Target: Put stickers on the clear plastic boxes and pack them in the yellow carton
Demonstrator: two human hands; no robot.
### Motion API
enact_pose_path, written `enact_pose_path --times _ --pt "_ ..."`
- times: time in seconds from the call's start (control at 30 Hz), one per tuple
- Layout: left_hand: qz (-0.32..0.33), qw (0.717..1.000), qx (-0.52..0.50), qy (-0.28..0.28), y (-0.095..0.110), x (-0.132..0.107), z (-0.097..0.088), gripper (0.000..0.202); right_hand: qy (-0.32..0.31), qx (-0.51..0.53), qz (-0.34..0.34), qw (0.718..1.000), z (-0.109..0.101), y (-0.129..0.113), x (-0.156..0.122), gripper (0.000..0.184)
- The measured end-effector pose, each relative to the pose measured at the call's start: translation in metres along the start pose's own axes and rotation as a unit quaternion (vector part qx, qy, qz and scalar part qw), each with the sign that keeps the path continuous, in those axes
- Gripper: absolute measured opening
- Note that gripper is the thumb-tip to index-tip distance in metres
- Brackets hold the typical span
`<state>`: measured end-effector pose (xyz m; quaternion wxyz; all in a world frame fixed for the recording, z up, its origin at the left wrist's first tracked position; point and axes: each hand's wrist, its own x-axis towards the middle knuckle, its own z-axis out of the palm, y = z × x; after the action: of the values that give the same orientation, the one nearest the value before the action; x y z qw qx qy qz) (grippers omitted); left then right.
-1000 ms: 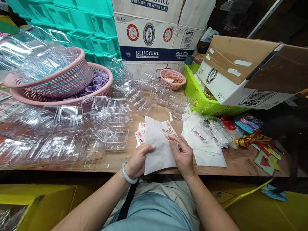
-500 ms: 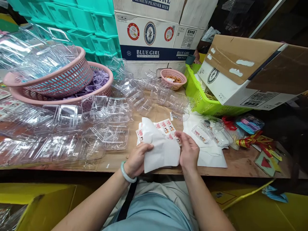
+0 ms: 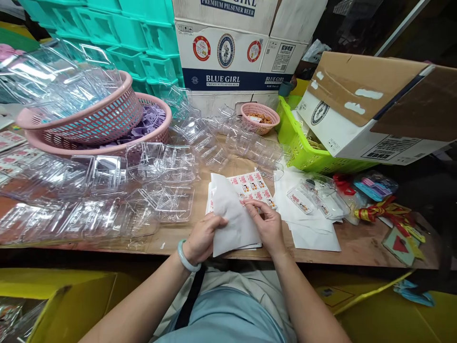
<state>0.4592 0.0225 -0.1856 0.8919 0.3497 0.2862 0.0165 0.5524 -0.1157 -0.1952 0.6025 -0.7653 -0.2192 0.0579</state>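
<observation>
My left hand (image 3: 203,238) grips the white paper sticker sheet (image 3: 232,219); my right hand (image 3: 268,227) pinches one red printed sticker (image 3: 245,202). Few stickered clear plastic cases (image 3: 299,200) look done; many bare clear cases (image 3: 171,202) remain.

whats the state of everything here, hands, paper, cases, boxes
left hand, gripping the white paper sheet
right hand, fingertips at the paper's right edge, grip unclear
sticker sheet, flat, partly under the paper
clear clamshell cases, open, empty
large pink basket, tilted, heaped with clear cases
cardboard box, tipped on the green basket, flap open
Blue Girl carton, closed
</observation>
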Motion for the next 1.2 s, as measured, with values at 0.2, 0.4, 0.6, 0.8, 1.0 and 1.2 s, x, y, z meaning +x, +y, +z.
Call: enact_pose_path --times 0.2,0.4,0.6,0.8,1.0,1.2 --pt "-0.015 0.999 0.019 -0.028 0.000 0.001 0.007 0.018 0.030 0.008 -0.028 0.999 0.003 -0.001 -0.005 0.014" --pt "-0.027 1.000 0.009 0.009 0.002 0.004 0.003 0.017 0.182 0.110 0.044 0.976 -0.013 0.011 0.015 0.025" --pt "-0.030 1.000 -0.003 -0.004 0.005 0.004 0.006 0.023 -0.032 -0.064 -0.081 0.994 -0.018 -0.004 0.015 0.023" --pt "-0.023 0.999 0.017 -0.043 0.002 0.003 0.010 0.022 0.025 -0.058 -0.098 0.993 -0.005 0.002 0.004 0.011" --pt "-0.035 0.999 0.031 -0.022 0.003 0.009 0.011 0.017 0.086 0.040 0.015 0.995 -0.019 0.005 0.018 0.018" --pt "-0.029 0.998 0.032 -0.046 0.000 0.008 0.017 0.022 0.063 0.029 0.016 0.997 -0.005 0.001 0.013 0.015"
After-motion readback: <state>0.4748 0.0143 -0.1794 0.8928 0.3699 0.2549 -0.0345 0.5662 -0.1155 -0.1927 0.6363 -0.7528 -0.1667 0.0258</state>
